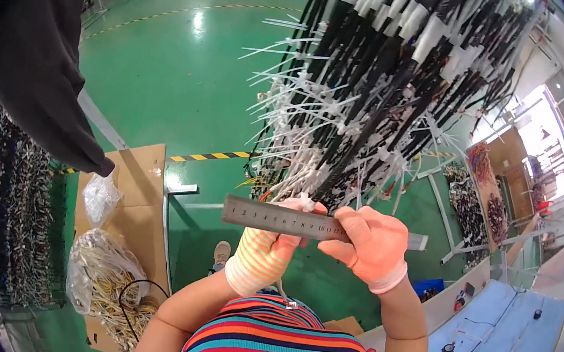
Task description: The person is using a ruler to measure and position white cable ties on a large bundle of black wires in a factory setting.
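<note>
A steel ruler (277, 219) lies level across the front of my hands. My right hand (375, 247), in an orange-pink glove, is closed on the ruler toward its right end, thumb over its face. Behind the ruler's left half is my left hand (262, 254), in a striped glove, closed around a wire harness. White wires of that harness show above the ruler at my fingertips, and a thin wire end with a small connector (291, 305) hangs below. The ruler hides part of the left fingers. Just beyond hang many black-sleeved wire harnesses (369, 95) with white cable ties.
To the left, a cardboard-covered surface (134, 200) bears a plastic bag of wires (104, 274). Dark cloth (43, 55) hangs above it, near more harnesses (10, 213). A light-blue worktop (487, 342) stands at the lower right. Harness racks (467, 213) are farther right.
</note>
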{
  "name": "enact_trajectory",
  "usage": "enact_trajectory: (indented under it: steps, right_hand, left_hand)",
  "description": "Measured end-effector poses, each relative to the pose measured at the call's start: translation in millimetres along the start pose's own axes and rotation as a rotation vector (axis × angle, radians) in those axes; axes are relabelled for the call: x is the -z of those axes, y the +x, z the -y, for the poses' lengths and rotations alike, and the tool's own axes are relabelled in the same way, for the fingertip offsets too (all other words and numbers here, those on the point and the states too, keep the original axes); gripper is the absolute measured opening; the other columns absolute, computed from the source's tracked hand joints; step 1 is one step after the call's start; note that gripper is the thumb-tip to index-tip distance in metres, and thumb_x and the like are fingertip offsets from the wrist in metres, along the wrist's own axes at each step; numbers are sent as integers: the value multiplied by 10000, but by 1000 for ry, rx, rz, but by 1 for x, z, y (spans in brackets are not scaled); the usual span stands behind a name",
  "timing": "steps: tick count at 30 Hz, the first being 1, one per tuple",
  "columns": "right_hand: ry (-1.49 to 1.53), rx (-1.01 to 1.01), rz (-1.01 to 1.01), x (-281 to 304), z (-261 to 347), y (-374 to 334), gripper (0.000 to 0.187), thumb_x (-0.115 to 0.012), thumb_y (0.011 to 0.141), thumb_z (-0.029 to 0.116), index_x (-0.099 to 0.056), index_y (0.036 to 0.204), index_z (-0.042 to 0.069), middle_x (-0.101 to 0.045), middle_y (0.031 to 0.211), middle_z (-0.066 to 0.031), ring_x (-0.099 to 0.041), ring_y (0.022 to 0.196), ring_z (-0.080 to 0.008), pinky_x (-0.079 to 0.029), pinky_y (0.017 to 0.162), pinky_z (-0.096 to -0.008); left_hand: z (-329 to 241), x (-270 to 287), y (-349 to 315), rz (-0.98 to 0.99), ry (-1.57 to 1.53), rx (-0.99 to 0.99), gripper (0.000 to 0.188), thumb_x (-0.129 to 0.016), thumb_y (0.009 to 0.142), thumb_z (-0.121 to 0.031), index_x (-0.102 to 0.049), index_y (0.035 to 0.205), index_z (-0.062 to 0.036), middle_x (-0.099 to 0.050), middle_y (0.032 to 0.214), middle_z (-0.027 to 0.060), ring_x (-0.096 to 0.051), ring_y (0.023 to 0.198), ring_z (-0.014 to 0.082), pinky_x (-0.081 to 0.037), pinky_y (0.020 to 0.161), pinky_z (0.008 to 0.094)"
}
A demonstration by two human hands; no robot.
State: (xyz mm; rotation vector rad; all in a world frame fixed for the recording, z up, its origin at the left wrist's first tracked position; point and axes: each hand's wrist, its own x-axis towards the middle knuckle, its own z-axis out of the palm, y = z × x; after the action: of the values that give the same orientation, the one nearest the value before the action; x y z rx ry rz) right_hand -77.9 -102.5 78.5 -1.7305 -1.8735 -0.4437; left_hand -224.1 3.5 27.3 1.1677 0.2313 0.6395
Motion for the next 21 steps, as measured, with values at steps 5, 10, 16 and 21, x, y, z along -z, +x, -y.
enact_trajectory:
  steps: [5, 10, 16, 21]
  right_hand:
    - [8, 117, 33, -1, 11, 17, 479, -763, 637, 361, -578, 941, 39, -489, 608, -39, -516, 511, -211, -404, 418, -313]
    - [-11, 134, 11, -1, 14, 21, 461, -696, 688, 423, -579, 904, 32, -484, 605, -51, -510, 503, -223, -407, 425, -322]
    - [-13, 71, -3, -9, 17, 13, 438, -722, 651, 386, -589, 886, 41, -480, 611, -59, -510, 512, -225, -394, 424, -322]
    - [109, -30, -123, -23, 16, 3, 450, -685, 678, 434, -593, 883, 44, -470, 613, -52, -503, 509, -221, -397, 431, -314]
  left_hand:
    - [-2, 5, -15, 6, -41, -96, 319, -556, 898, -353, -498, 1049, -78, -530, 975, 6, -458, 742, 68, -373, 612, 192]
    - [-5, 4, -21, -28, 139, -72, 102, -498, 924, -161, -496, 983, -78, -473, 867, -8, -435, 712, 70, -373, 582, 220]
    - [-13, -3, -17, -55, 334, -280, 73, -474, 913, -110, -511, 929, -50, -454, 746, -13, -410, 612, 87, -348, 533, 238]
    - [-23, -9, -17, -63, 552, -221, 99, -460, 868, -86, -540, 907, -43, -518, 790, 72, -496, 670, 194, -405, 603, 310]
